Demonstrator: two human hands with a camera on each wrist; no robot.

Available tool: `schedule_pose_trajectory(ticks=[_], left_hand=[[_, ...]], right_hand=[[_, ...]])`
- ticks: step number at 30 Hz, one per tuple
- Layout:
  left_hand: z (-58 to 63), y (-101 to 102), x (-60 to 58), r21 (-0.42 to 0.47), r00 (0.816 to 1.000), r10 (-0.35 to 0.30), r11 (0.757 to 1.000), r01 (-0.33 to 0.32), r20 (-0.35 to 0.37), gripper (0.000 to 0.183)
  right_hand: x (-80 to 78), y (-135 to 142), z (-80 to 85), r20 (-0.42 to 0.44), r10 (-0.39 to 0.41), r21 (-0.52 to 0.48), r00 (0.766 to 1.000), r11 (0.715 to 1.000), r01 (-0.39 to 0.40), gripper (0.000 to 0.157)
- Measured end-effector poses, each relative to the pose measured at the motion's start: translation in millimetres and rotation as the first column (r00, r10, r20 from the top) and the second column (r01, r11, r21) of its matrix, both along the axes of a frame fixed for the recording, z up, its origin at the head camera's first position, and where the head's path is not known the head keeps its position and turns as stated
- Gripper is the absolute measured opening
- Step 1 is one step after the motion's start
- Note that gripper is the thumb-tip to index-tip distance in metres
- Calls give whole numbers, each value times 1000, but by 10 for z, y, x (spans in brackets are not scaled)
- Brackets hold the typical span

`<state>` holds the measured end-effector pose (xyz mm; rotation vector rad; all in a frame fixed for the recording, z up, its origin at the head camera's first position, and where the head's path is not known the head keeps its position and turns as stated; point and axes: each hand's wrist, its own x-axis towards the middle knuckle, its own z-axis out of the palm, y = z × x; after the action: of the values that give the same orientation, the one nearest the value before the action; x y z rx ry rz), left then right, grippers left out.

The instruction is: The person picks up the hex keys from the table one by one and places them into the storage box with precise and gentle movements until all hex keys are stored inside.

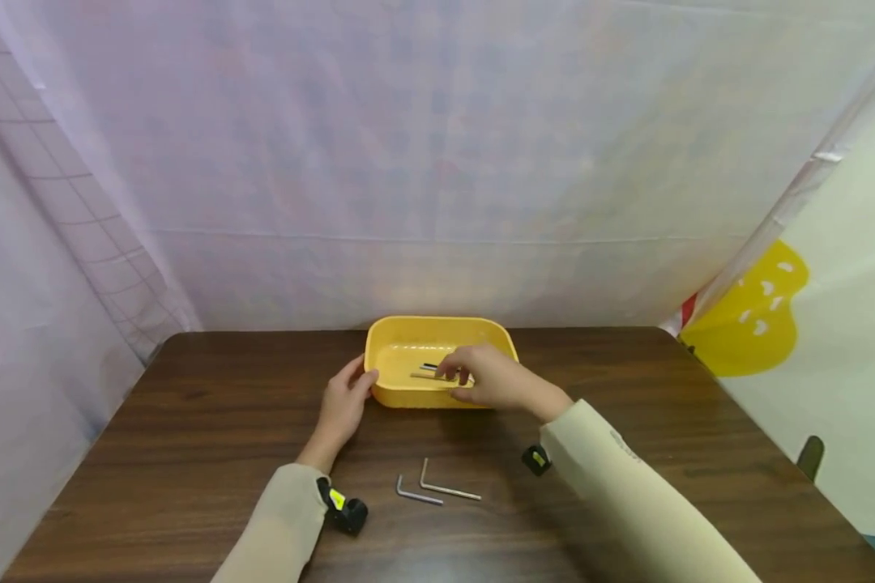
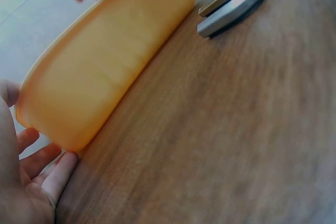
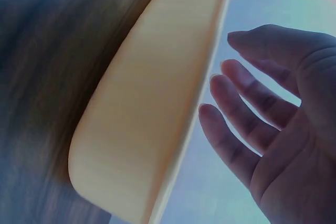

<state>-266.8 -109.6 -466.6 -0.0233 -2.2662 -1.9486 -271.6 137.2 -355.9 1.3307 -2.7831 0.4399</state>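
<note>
A yellow plastic basin (image 1: 416,398) sits near the table's back edge. My left hand (image 1: 344,403) grips its left end, thumb at the rim and fingers against the outer wall; the left wrist view shows these fingers low on the basin (image 2: 100,61). Over the basin's right front part hovers my right hand (image 1: 481,374), fingers loosely bent. In the right wrist view this hand (image 3: 283,108) holds nothing and its fingertips are apart. Inside the basin lie a brass-coloured rod (image 1: 426,376) and a dark-and-silver piece (image 1: 428,367), partly hidden by the right hand.
Two L-shaped hex keys lie on the brown wooden table (image 1: 226,453) in front of the basin: a shorter grey hex key (image 1: 419,496) and a longer brass-toned hex key (image 1: 450,490). A pale curtain (image 1: 437,162) hangs behind the table.
</note>
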Motion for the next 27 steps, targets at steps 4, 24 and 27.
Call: schedule_pose_trajectory(ticks=[4,24,27], left_hand=[[0,-13,7,-3,1000,6,1000,-6,6,52],[23,5,1,0,1000,4,1000,-4,15,52],[15,12,3,-1,1000,1,1000,-1,14,52]], right_hand=[[225,10,-25,-33,19,-35,999,999,-20,24],[883,-77,-289,99,-17,49,995,999,12,27],[891,-79,-340,132,-18,69,991,998,9,27]])
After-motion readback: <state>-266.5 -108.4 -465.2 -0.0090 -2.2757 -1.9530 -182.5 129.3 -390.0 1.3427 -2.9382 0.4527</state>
